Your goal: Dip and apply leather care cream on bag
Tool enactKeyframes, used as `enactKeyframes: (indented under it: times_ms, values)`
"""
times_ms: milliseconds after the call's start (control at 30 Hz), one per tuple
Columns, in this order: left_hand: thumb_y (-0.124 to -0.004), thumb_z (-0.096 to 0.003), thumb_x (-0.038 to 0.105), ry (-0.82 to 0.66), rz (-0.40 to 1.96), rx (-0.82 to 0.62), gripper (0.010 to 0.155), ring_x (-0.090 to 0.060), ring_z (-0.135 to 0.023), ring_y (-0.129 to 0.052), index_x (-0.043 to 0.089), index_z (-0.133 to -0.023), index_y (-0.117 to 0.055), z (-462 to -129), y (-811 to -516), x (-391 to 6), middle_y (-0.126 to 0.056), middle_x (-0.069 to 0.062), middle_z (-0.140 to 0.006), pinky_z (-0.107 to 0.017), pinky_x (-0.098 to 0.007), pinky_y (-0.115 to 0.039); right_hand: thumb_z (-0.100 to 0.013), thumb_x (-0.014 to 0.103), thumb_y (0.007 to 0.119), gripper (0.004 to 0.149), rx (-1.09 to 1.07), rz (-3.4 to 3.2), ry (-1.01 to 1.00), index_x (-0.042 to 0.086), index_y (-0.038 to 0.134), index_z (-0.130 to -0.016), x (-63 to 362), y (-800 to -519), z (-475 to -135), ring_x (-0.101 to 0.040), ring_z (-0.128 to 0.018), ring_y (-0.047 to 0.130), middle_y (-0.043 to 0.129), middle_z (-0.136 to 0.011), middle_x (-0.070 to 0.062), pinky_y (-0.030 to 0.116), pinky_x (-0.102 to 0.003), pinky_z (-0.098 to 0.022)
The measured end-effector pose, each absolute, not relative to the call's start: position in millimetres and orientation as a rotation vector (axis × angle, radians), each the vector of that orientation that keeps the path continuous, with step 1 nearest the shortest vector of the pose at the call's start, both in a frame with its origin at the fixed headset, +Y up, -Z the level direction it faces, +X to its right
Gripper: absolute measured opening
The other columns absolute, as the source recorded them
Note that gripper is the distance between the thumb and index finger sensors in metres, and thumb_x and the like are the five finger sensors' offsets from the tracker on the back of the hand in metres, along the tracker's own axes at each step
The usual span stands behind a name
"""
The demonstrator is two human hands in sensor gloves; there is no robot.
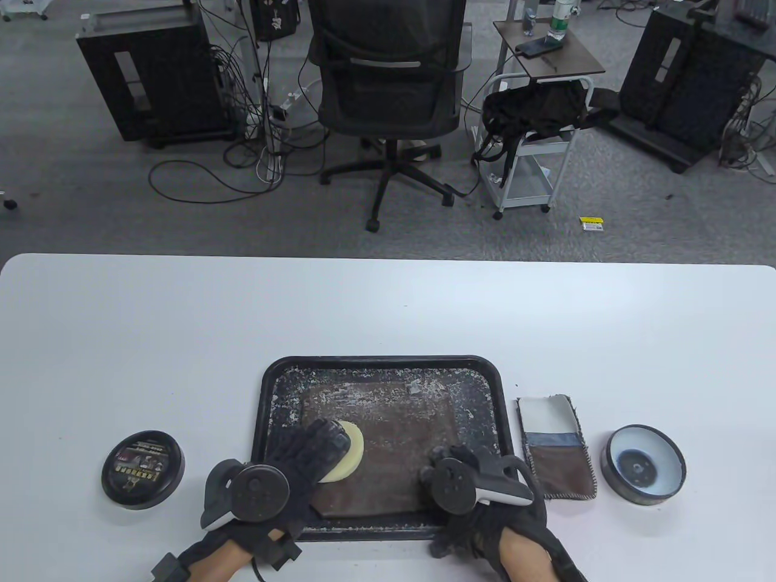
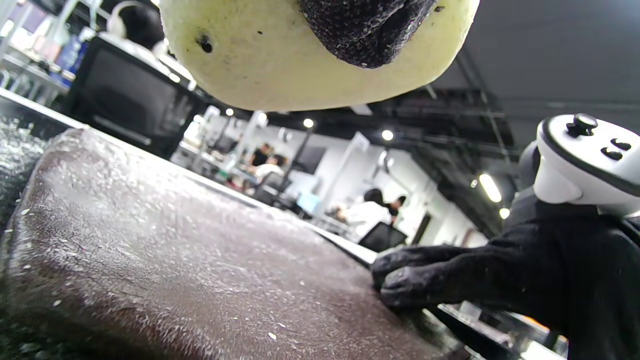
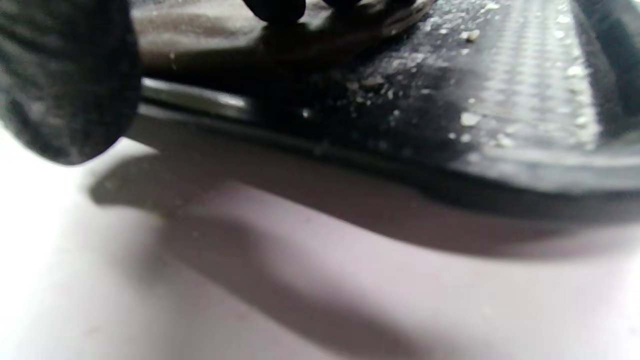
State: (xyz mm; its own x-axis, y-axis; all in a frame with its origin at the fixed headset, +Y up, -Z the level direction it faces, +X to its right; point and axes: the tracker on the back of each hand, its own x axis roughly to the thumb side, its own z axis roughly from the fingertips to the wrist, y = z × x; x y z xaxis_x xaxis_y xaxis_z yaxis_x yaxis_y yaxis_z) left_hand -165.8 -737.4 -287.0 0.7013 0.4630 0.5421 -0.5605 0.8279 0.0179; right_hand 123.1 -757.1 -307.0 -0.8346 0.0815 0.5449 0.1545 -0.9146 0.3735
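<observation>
A flat brown leather bag (image 1: pixel 388 448) lies in a black tray (image 1: pixel 485 379) speckled with white cream. My left hand (image 1: pixel 309 451) holds a round pale yellow sponge (image 1: pixel 348 454) over the bag's left part; in the left wrist view the sponge (image 2: pixel 280 60) hangs just above the leather (image 2: pixel 175 260), with a gloved fingertip (image 2: pixel 365 25) pressed into it. My right hand (image 1: pixel 445 464) rests its fingers on the bag's right front part, seen in the left wrist view (image 2: pixel 415 280). The open cream tin (image 1: pixel 642 464) stands at the right.
The tin's black lid (image 1: pixel 142 468) lies left of the tray. A folded cloth (image 1: pixel 555 445), white and brown, lies between the tray and the tin. The right wrist view shows the tray's front rim (image 3: pixel 500 165) on the white table (image 3: pixel 300 300).
</observation>
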Motion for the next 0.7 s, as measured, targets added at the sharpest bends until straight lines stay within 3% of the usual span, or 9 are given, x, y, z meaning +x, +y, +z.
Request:
enactKeyframes:
  times_ms: [267, 700]
  values:
    - [-0.077, -0.0417, 0.028, -0.546, 0.560, 0.177, 0.060, -0.022, -0.105, -0.062, 0.037, -0.098, -0.059, -288.3, -737.5, -163.1, -0.059, 0.007, -0.110, -0.078, -0.043, -0.055, -0.029, 0.052, 0.094, 0.098, -0.909, -2.922, -0.589, 0.013, 0.051, -0.108, 121.5, -758.9, -306.4, -0.049, -0.099, 0.049, 0.042, -0.111, -0.021, 0.048, -0.069, -0.069]
    - [-0.077, -0.0416, 0.028, -0.579, 0.408, 0.171, 0.060, -0.023, -0.104, -0.062, 0.036, -0.098, -0.060, -292.9, -715.8, -128.8, -0.060, 0.006, -0.109, -0.077, -0.043, -0.055, -0.030, 0.050, 0.094, 0.093, -0.942, -2.944, -0.561, 0.013, 0.056, -0.106, 122.7, -759.8, -305.4, -0.048, -0.096, 0.055, 0.050, -0.109, -0.020, 0.052, -0.065, -0.069]
